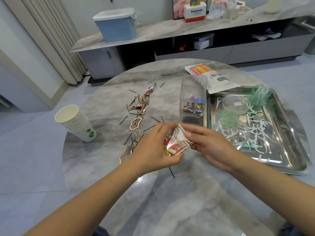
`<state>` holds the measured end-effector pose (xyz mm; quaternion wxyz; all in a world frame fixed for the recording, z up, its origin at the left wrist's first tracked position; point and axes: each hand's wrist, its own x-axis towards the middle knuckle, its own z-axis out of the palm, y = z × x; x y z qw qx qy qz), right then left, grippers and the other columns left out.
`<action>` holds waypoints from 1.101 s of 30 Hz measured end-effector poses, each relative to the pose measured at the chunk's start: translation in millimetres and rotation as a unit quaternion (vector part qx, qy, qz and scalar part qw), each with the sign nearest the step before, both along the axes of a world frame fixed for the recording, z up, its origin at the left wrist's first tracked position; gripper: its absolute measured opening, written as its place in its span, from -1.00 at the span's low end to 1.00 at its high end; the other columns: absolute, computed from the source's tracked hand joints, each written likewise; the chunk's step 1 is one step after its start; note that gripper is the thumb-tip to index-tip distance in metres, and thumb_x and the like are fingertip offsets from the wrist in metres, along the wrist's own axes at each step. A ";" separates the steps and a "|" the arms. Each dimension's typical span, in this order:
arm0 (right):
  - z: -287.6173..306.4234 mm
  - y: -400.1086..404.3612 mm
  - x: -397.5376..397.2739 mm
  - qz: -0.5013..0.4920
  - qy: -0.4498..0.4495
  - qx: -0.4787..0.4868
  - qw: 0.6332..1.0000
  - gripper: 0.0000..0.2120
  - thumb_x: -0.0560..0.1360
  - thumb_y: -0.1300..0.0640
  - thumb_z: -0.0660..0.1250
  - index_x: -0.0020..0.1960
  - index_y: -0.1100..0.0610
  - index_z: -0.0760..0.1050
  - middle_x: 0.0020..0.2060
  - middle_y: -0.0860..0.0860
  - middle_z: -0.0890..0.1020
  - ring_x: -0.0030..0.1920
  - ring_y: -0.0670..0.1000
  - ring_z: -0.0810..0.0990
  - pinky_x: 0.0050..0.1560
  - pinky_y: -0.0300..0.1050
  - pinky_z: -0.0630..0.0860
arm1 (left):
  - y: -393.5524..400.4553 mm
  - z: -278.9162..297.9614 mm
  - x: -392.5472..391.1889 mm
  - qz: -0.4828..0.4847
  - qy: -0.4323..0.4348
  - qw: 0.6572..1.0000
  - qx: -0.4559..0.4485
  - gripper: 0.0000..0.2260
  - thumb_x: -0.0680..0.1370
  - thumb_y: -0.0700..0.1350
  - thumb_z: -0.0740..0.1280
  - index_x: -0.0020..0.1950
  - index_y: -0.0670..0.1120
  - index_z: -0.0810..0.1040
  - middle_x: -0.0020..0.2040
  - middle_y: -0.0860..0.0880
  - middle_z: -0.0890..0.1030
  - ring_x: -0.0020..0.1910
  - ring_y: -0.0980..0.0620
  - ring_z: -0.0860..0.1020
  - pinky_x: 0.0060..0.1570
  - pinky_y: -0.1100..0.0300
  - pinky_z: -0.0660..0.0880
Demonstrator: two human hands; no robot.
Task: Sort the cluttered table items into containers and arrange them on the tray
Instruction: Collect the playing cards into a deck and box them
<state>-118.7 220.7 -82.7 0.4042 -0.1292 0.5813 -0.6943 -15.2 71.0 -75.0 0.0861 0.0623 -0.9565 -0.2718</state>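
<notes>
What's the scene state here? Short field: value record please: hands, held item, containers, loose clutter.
left hand: left hand grips a small printed packet
right hand: right hand pinches the packet's upper right end
tray: metal tray at table right, holding floss picks and clear round tubs
clear bin: ribbed clear bin left of the tray, hair clips and pins inside
loose clutter: bobby pins and hair clips scattered mid-table
cups: paper cup stack at table left, tilted

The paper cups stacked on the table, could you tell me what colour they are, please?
White paper cups with a green leaf print, in the head view.
</notes>
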 end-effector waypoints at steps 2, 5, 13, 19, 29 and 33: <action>-0.4 0.7 2.8 0.008 0.026 0.014 1.000 -0.74 0.50 0.26 0.29 0.16 0.10 0.59 -0.10 0.05 0.66 -0.19 -0.09 0.51 -0.17 -0.24 0.39 | 0.7 0.3 -0.9 0.000 0.007 1.000 0.003 -0.33 0.34 0.13 0.48 0.37 0.14 0.28 0.20 0.18 0.39 0.07 0.20 0.45 -0.01 0.24 0.45; 0.8 0.8 4.5 -0.002 0.025 0.009 1.000 -0.76 0.51 0.24 0.28 0.13 0.07 0.60 -0.08 0.06 0.68 -0.14 -0.06 0.57 -0.08 -0.19 0.48 | -0.2 -0.9 -1.1 0.006 0.016 1.000 -0.013 -0.32 0.35 0.14 0.47 0.40 0.15 0.27 0.23 0.19 0.42 0.10 0.24 0.44 0.01 0.27 0.44; 2.1 0.5 1.7 -0.020 -0.078 -0.005 0.997 -0.81 0.52 0.18 0.24 0.03 0.11 0.61 -0.25 0.01 0.63 -0.26 -0.07 0.53 -0.28 -0.29 0.52 | -0.8 -4.2 -0.5 0.015 0.026 1.000 -0.006 -0.27 0.32 0.25 0.34 0.46 0.15 0.25 0.17 0.17 0.40 0.09 0.26 0.39 0.01 0.26 0.47; 2.0 0.6 5.6 -0.017 0.018 0.023 0.999 -0.83 0.52 0.18 0.29 0.05 0.11 0.62 -0.24 -0.02 0.69 -0.29 -0.14 0.58 -0.29 -0.31 0.51 | -0.2 -5.6 -0.2 0.015 0.027 0.999 -0.041 -0.25 0.36 0.21 0.42 0.49 0.14 0.21 0.21 0.14 0.40 0.09 0.22 0.41 -0.03 0.28 0.45; 6.2 2.1 8.4 -0.053 0.083 0.032 0.995 -0.87 0.48 0.22 0.35 -0.08 0.05 0.65 -0.28 -0.03 0.70 -0.31 -0.17 0.58 -0.32 -0.32 0.49 | 1.9 -5.8 -0.4 0.001 0.033 0.998 -0.050 -0.26 0.36 0.24 0.33 0.49 0.11 0.21 0.25 0.10 0.43 0.13 0.22 0.37 0.03 0.22 0.48; 4.9 3.5 11.2 -0.056 0.142 0.049 0.987 -0.84 0.47 0.21 0.38 -0.06 -0.03 0.65 -0.24 -0.06 0.71 -0.26 -0.19 0.60 -0.31 -0.32 0.51 | 1.9 -7.2 -1.6 -0.004 0.032 0.998 -0.057 -0.26 0.36 0.21 0.36 0.49 0.08 0.24 0.24 0.07 0.44 0.12 0.19 0.40 0.04 0.16 0.50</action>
